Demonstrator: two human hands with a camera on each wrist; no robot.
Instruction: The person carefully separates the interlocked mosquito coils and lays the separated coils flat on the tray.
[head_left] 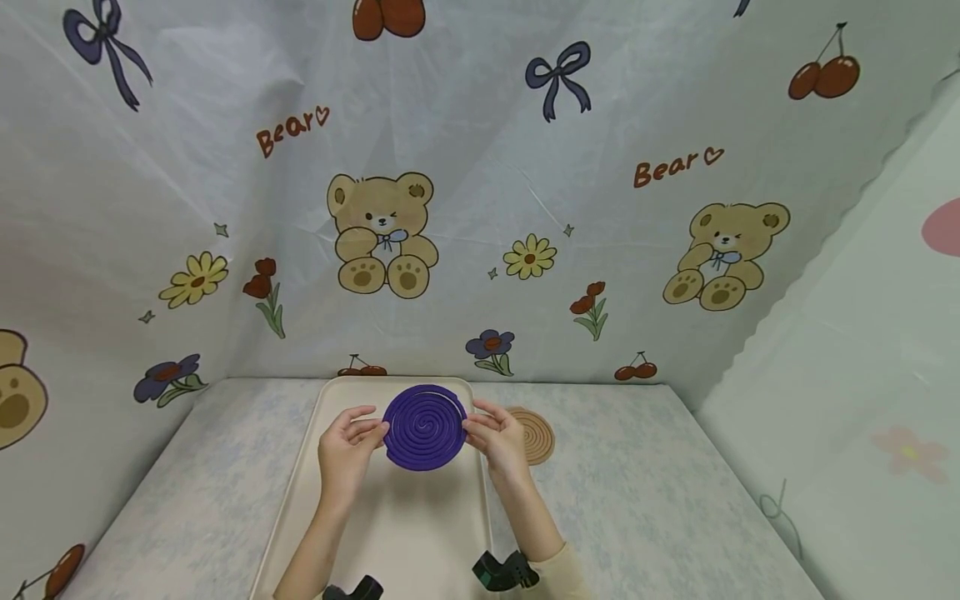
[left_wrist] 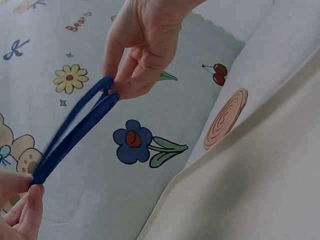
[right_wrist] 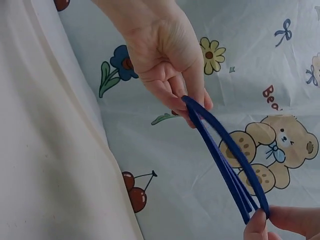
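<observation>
A purple-blue spiral coil disc is held up between both hands above a cream tray. My left hand pinches its left edge between thumb and fingers. At the opposite edge my right hand pinches it the same way. Seen edge-on in the left wrist view, the coil has its outer strand standing apart from the inner turns. The right wrist view shows the same gap along the coil.
A tan spiral coil disc lies on the marbled tabletop just right of the tray, partly behind my right hand. A bear-print cloth hangs behind the table. A thin cord shows at the right side.
</observation>
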